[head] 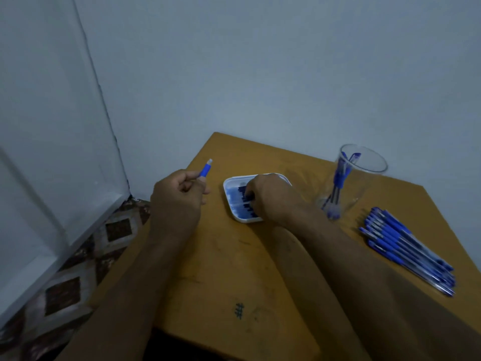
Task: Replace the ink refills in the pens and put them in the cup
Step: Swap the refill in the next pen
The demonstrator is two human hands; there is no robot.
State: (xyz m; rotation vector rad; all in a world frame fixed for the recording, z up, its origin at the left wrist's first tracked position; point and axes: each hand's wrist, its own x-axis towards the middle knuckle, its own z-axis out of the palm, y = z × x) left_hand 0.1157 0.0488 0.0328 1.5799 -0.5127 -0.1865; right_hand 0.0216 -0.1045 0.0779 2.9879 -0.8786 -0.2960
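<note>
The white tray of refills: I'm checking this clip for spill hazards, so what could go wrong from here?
1. The right hand digs into the refills in the white tray, which already shows blue smears; ink may get onto the fingers or the table.
2. The right forearm lies close to the clear cup of pens; a sideways sweep could tip it.
3. The left hand holds a blue pen beyond the table edge; if dropped, it would land on the floor.

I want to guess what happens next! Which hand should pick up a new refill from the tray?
Probably the right hand: its fingers are already in the white tray among the refills. The left hand is busy holding a pen away from the tray.
</note>
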